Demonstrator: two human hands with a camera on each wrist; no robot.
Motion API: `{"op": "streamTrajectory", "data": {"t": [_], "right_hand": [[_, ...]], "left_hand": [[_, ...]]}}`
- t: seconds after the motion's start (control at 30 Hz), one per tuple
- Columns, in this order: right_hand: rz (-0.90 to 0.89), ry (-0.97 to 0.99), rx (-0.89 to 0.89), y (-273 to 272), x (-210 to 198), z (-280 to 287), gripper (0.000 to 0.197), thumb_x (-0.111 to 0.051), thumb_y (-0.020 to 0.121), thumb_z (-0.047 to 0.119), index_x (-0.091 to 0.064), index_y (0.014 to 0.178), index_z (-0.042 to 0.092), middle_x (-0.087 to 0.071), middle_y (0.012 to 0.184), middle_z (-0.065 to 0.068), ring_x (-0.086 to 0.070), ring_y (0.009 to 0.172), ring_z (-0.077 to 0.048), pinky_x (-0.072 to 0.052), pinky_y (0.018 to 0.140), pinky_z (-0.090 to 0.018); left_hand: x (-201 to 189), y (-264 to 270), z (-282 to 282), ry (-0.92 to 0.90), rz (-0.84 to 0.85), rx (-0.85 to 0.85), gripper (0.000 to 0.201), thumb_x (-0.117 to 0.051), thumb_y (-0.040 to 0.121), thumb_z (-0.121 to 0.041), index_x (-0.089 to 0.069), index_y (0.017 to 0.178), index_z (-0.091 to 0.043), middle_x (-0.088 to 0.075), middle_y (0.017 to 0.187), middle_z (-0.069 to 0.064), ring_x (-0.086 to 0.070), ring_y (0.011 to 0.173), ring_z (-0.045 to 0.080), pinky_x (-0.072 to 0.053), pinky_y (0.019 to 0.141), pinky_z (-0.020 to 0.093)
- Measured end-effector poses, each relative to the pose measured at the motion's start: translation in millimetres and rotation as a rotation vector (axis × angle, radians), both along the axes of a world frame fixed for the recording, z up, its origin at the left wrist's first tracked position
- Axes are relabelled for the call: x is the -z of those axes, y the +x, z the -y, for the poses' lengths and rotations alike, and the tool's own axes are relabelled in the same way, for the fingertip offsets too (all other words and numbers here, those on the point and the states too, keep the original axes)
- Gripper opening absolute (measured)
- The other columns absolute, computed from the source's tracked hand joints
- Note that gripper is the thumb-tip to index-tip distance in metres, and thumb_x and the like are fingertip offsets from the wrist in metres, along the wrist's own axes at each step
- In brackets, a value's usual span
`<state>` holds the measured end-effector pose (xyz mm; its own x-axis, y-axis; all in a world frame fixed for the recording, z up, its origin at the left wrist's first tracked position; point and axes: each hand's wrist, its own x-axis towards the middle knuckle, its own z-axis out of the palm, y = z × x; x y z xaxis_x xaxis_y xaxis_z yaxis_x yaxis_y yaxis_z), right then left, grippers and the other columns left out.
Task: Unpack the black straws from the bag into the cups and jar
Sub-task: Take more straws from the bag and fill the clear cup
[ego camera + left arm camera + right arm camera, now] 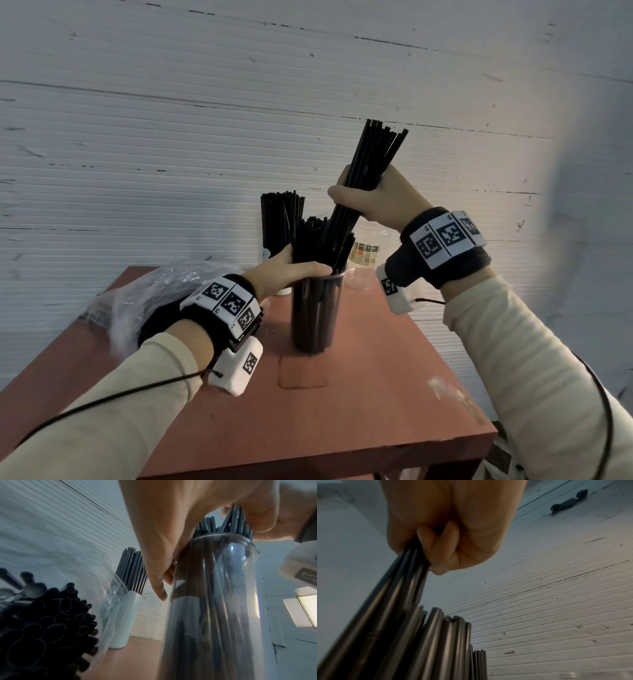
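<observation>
A tall clear cup (317, 308) (214, 601) packed with black straws stands mid-table. My left hand (294, 269) (171, 534) grips it at the rim, thumb in front and fingers behind. My right hand (366, 202) (445, 534) holds a tilted bundle of black straws (373, 161) (393, 595) in a fist above the cup. The bundle's lower ends reach in among the cup's straws (445, 649). Behind stands a white cup (279, 219) (125, 615) full of straws. A clear jar (368, 253) sits at the back right. The plastic bag (154, 294) lies at the left, with straw ends (42, 628) showing inside.
The red-brown table (376, 394) is small, with its front edge and right corner close by. A white ribbed wall (205, 137) stands right behind it. Bare tabletop lies in front of and to the right of the clear cup.
</observation>
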<state>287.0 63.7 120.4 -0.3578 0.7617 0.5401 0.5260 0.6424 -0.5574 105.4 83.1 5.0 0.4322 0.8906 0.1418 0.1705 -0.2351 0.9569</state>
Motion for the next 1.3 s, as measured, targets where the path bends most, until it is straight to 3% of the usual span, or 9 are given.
{"op": "streamTrajectory", "data": {"t": [0.23, 0.3, 0.43, 0.57, 0.77, 0.87, 0.97, 1.2, 1.3], "right_hand": [[0.091, 0.008, -0.017, 0, -3, 0, 0.025, -0.064, 0.090, 0.015, -0.059, 0.076, -0.005, -0.047, 0.057, 0.007, -0.045, 0.047, 0.001, -0.035, 0.050, -0.007], [0.163, -0.023, -0.011, -6, 7, -6, 0.022, -0.066, 0.089, 0.021, -0.061, 0.074, 0.004, -0.052, 0.060, 0.009, -0.049, 0.053, 0.002, -0.041, 0.057, -0.010], [0.138, -0.083, 0.001, -10, 32, -15, 0.031, -0.069, 0.085, 0.035, -0.066, 0.087, 0.004, -0.068, 0.083, -0.010, -0.067, 0.082, -0.019, -0.057, 0.076, -0.034], [0.078, -0.076, 0.047, -7, 43, -14, 0.040, -0.071, 0.071, 0.062, -0.060, 0.095, 0.032, -0.063, 0.101, 0.007, -0.056, 0.108, -0.018, -0.050, 0.091, -0.039], [-0.210, 0.332, 0.030, -9, 15, 15, 0.073, -0.072, 0.084, 0.035, -0.029, 0.142, 0.024, -0.041, 0.140, 0.004, -0.044, 0.127, -0.010, -0.042, 0.100, -0.023], [-0.146, 0.570, 0.064, -16, 15, 16, 0.048, -0.061, 0.092, 0.021, -0.044, 0.137, 0.015, -0.049, 0.134, 0.001, -0.047, 0.123, -0.006, -0.040, 0.103, -0.021], [-0.034, 0.554, 0.097, -20, 34, 7, 0.034, -0.054, 0.095, 0.014, -0.056, 0.127, 0.007, -0.058, 0.122, -0.003, -0.055, 0.113, -0.010, -0.042, 0.098, -0.018], [0.045, 0.454, 0.135, -19, 80, 10, 0.032, -0.056, 0.093, 0.019, -0.060, 0.124, 0.010, -0.062, 0.116, -0.001, -0.059, 0.105, -0.012, -0.048, 0.093, -0.028], [0.034, 0.527, 0.146, -17, 71, 12, 0.037, -0.058, 0.092, 0.021, -0.058, 0.127, 0.009, -0.054, 0.131, -0.004, -0.049, 0.124, -0.017, -0.039, 0.108, -0.031]], "left_hand": [[2, 1, -3, -0.061, 0.041, -0.003, 0.044, -0.072, 0.078, -0.012, -0.051, 0.113, -0.028, -0.065, 0.106, -0.007, -0.063, 0.097, 0.008, -0.045, 0.078, 0.022], [4, -1, -2, -0.038, 0.021, 0.009, 0.049, -0.076, 0.076, -0.016, -0.051, 0.116, -0.028, -0.067, 0.108, -0.007, -0.065, 0.101, 0.007, -0.047, 0.083, 0.023], [12, -5, -8, 0.073, -0.115, -0.078, 0.110, -0.087, 0.048, -0.042, -0.031, 0.140, -0.023, -0.056, 0.129, -0.006, -0.052, 0.123, 0.010, -0.040, 0.108, 0.036], [14, -11, -7, 0.099, -0.196, -0.070, 0.118, -0.087, 0.047, -0.056, -0.027, 0.144, -0.027, -0.051, 0.137, -0.008, -0.046, 0.130, 0.008, -0.034, 0.114, 0.041], [10, -11, -6, 0.136, -0.292, -0.080, 0.120, -0.081, 0.048, -0.064, -0.024, 0.147, -0.027, -0.046, 0.142, -0.008, -0.042, 0.133, 0.010, -0.032, 0.115, 0.041], [9, -11, -4, 0.142, -0.281, -0.076, 0.118, -0.081, 0.048, -0.062, -0.026, 0.146, -0.026, -0.047, 0.142, -0.008, -0.043, 0.133, 0.009, -0.033, 0.115, 0.040], [10, -10, -4, 0.146, -0.271, -0.079, 0.118, -0.082, 0.048, -0.063, -0.028, 0.146, -0.025, -0.049, 0.141, -0.007, -0.044, 0.132, 0.009, -0.033, 0.115, 0.041], [12, -9, -1, 0.100, -0.202, -0.096, 0.113, -0.083, 0.048, -0.054, -0.031, 0.143, -0.024, -0.051, 0.136, -0.008, -0.045, 0.130, 0.009, -0.033, 0.115, 0.040], [13, -9, -1, 0.111, -0.197, -0.098, 0.120, -0.086, 0.043, -0.061, -0.031, 0.144, -0.024, -0.051, 0.137, -0.008, -0.046, 0.130, 0.010, -0.034, 0.114, 0.041]]}}
